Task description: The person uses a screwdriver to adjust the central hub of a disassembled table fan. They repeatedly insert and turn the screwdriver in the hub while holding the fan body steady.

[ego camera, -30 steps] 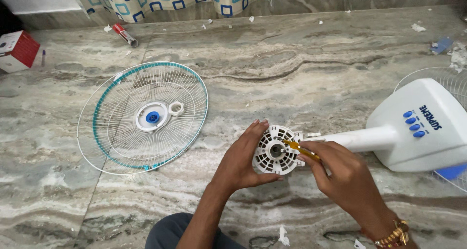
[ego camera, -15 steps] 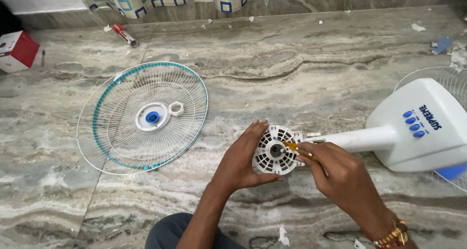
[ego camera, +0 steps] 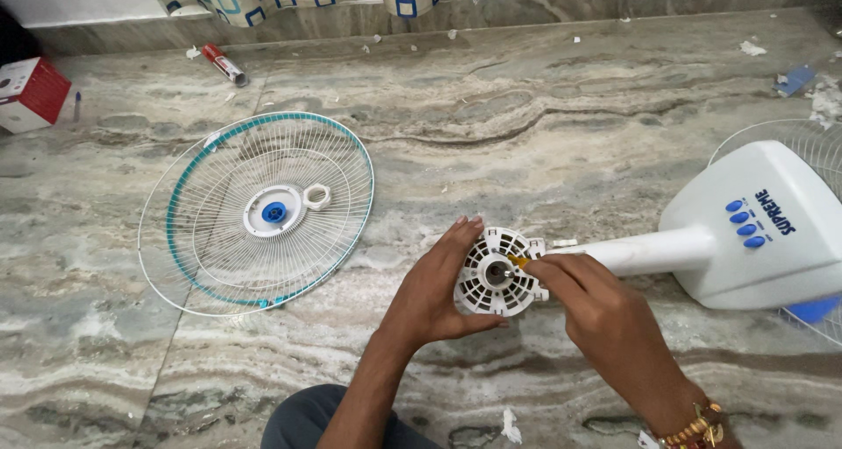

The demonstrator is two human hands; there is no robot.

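A: Marble floor (ego camera: pixel 544 89) carries the work. Where is the motor housing (ego camera: pixel 498 272)?

B: Beside the fan base (ego camera: pixel 763 230). Left hand (ego camera: pixel 434 295) cups it steady, so the right hand (ego camera: pixel 605 313) pinches a small yellow tool (ego camera: pixel 519 261) at its centre. The grille (ego camera: pixel 254 212) lies well apart.

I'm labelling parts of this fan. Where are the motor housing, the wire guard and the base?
motor housing (ego camera: pixel 493 278), head view, slotted front face.
wire guard (ego camera: pixel 219 238), head view, white wire spokes.
base (ego camera: pixel 772 265), head view, white top surface.
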